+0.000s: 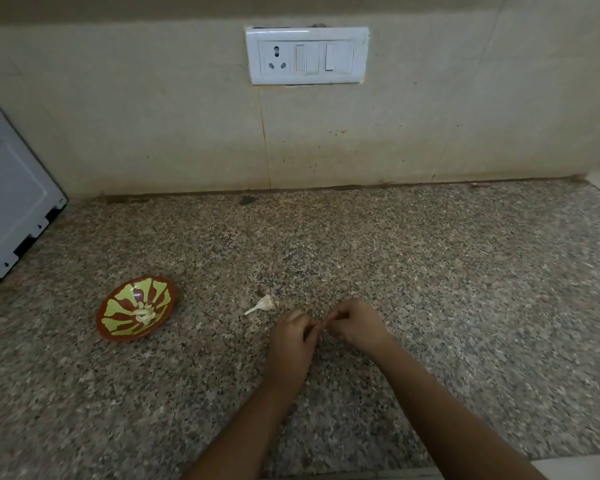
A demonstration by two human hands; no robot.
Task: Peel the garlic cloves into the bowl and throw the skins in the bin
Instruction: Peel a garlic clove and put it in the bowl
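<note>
Cloves [145,315] lie peeled in the bowl [160,293]; right of it, left hand [293,337] and right hand [353,326] pinch one bit [322,324] (clove or skin, unclear).

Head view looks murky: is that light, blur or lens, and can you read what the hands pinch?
Head view: dim, flat light, no glare; the wide lens bows the wall and counter lines; the left hand and right hand meet at the fingertips, the small piece they pinch too dark to identify; cloves in the bowl read clearly.
</note>
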